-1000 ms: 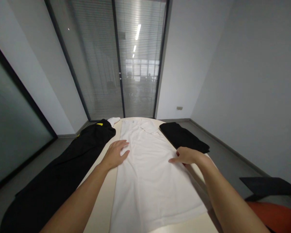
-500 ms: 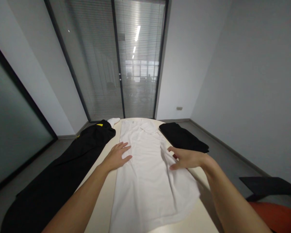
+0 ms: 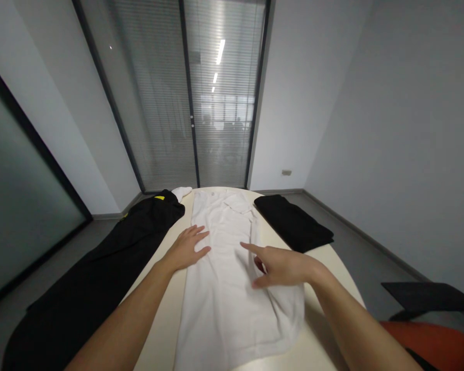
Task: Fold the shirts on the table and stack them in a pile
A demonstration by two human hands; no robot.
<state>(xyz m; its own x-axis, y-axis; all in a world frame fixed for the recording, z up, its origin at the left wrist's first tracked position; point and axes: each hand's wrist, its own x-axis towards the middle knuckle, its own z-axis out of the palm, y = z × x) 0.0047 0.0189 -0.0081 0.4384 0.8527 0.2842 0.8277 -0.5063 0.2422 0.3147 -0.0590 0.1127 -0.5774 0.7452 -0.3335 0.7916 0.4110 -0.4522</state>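
Note:
A white shirt (image 3: pixel 232 299) lies lengthwise on the table, with its right side turned inward and a wrinkled sleeve near the far end. My left hand (image 3: pixel 186 248) rests flat on the shirt's left edge, fingers spread. Over the folded right part is my right hand (image 3: pixel 276 265), its index finger stretched out and its thumb apart. The other fingers of that hand curl under and are partly hidden. I see no cloth gripped between its finger and thumb.
A pale round-ended table (image 3: pixel 334 270) carries everything. Folded black clothing (image 3: pixel 292 219) lies at the right, and a long black garment (image 3: pixel 96 268) hangs over the left edge. Behind that is a white cloth (image 3: pixel 182 192). An orange-seated chair (image 3: pixel 429 342) stands at the lower right.
My right hand has moved left across the shirt, and its index finger has straightened. The shirt's right side has shifted inward, baring more tabletop. My left hand has stayed put.

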